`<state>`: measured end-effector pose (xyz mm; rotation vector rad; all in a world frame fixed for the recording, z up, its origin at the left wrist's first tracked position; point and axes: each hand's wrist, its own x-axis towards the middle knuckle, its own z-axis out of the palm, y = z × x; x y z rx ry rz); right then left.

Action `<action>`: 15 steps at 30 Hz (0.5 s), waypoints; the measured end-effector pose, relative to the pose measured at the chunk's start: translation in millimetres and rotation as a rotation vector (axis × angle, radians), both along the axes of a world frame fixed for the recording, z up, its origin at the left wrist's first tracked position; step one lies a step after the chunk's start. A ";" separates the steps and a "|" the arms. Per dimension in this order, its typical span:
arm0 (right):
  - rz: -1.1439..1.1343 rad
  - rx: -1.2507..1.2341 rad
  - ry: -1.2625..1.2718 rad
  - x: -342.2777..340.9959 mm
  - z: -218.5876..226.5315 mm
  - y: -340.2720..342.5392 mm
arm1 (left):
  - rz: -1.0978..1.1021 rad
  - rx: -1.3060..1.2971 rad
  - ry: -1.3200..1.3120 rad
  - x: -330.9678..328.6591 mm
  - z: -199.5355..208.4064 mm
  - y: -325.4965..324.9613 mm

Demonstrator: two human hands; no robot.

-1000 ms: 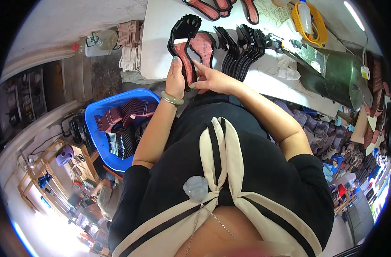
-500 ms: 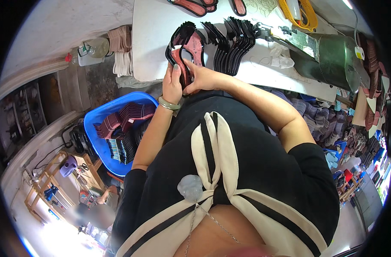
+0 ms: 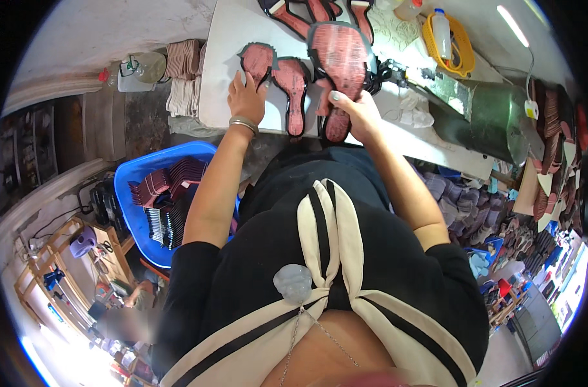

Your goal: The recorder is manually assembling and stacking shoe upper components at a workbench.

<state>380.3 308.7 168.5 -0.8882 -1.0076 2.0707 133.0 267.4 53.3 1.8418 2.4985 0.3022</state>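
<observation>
Hands (image 3: 365, 116) on pinkish soles (image 3: 340, 57), apparently

A yellow basket (image 3: 460, 69) holds a bottle (image 3: 441, 35); a tube light (image 3: 513, 26) glows; scissors (image 3: 105, 246) lie near a purple container (image 3: 82, 243).

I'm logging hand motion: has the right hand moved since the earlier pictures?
Yes: the right hand has moved rightward, closer to the yellow basket.

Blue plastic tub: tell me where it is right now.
In the head view, the blue plastic tub is left of centre, below the left end of the white table and partly hidden by the person's left forearm.
</observation>
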 end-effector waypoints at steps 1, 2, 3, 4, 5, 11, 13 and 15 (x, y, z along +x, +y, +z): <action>-0.010 0.060 0.000 3.4 8.3 0.9 | 0.000 0.009 -0.008 6.2 12.1 8.1; -0.019 0.119 0.001 6.7 18.9 -0.9 | -0.041 0.172 -0.238 9.7 24.9 16.2; -0.068 0.123 0.075 6.9 23.9 -4.7 | -0.081 0.332 -0.464 16.0 47.6 21.5; -0.062 0.127 0.072 6.9 27.5 -6.1 | -0.069 0.320 -0.997 34.0 74.6 28.5; -0.049 0.139 0.112 6.8 29.6 -8.3 | -0.052 0.292 -1.528 56.9 104.9 34.0; -0.009 0.144 0.224 14.5 49.7 -17.1 | -0.216 0.339 -1.844 90.7 207.5 32.1; 0.010 0.228 0.172 18.3 48.5 -17.4 | -0.198 0.264 -1.849 88.9 215.7 27.3; 0.048 0.195 0.224 23.8 51.4 -16.2 | -0.151 0.157 -1.901 87.5 217.0 25.6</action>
